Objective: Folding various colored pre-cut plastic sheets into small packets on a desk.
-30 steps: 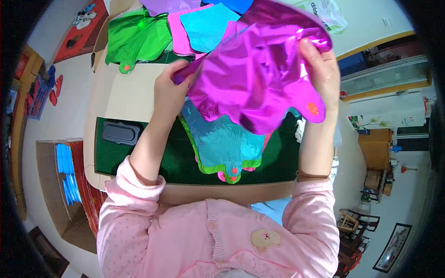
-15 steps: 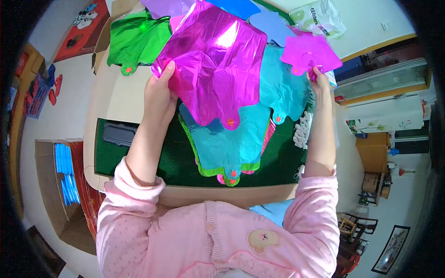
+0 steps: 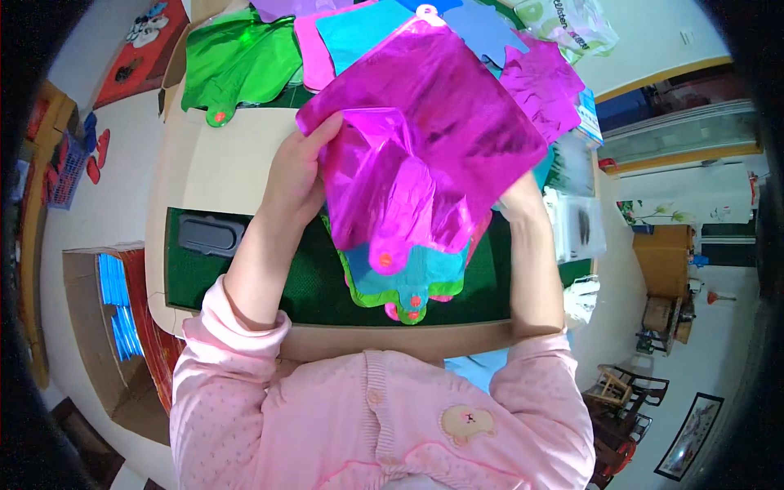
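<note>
A shiny magenta foil balloon (image 3: 425, 139), flat and uninflated, is held up over the table between both hands. My left hand (image 3: 296, 175) grips its left edge. My right hand (image 3: 523, 208) holds its lower right edge and is partly hidden behind the foil. Beneath it a stack of flat foil balloons (image 3: 404, 282) in teal, green and pink lies on a dark green mat (image 3: 245, 282). The stack's necks point toward me.
More flat foil balloons lie at the table's far side: green (image 3: 233, 61), pink, blue (image 3: 482, 28) and magenta (image 3: 543, 82). A grey rectangular object (image 3: 211, 234) sits on the mat at left. A cardboard box (image 3: 106, 318) with blue items stands on the floor left.
The magenta balloon has swung from my left side to the middle and lower. My right hand has dropped from the far right and now holds the balloon's lower right edge.
</note>
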A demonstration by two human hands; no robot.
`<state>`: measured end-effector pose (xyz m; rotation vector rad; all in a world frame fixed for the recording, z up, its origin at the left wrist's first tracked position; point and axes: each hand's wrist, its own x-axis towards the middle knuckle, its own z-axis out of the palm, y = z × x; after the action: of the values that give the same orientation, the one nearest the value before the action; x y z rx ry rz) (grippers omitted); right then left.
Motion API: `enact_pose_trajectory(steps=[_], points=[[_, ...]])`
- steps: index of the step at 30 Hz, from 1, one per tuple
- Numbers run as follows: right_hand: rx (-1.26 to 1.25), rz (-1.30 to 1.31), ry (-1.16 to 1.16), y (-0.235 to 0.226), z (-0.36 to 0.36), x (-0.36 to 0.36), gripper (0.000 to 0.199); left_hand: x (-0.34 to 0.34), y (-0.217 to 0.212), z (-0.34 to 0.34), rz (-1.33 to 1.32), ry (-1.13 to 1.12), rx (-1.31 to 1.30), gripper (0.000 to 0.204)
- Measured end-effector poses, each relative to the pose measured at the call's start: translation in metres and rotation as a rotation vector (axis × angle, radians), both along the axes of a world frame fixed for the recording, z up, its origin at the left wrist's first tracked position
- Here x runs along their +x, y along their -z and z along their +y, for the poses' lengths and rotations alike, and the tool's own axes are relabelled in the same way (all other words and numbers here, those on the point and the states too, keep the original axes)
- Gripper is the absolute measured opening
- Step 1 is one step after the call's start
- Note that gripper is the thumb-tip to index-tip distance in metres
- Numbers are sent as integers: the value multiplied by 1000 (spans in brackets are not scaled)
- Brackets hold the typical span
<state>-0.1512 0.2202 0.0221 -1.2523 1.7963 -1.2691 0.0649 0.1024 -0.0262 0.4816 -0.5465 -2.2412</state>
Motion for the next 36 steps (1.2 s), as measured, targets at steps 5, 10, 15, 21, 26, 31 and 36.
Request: enact_pose_trajectory(steps=[5,10,15,21,26,31,36], points=[[-37,-798,-194,-10,0,-32,43,-5,-3,6,-156,-55,-112,25],[-19,-172,-97,7,-1,-24,10,-7,4,9,-241,-53,-134,21],[-27,-244,-22,14,-6,-26,11,-7,-8,15,-456,-84,-237,18],[-37,-93,83,25,-8,-39,20,-3,-17,15,-583,-159,-234,18],[-176,-125,211,17,-2,-71,15,-1,-8,7,-610,-208,-269,20],[-150,-348,236,-2,12,-98,14,-1,-8,7,-577,-169,-242,20],[-164,-557,361,11,2,-137,17,4,-5,7,-672,-193,-314,21]])
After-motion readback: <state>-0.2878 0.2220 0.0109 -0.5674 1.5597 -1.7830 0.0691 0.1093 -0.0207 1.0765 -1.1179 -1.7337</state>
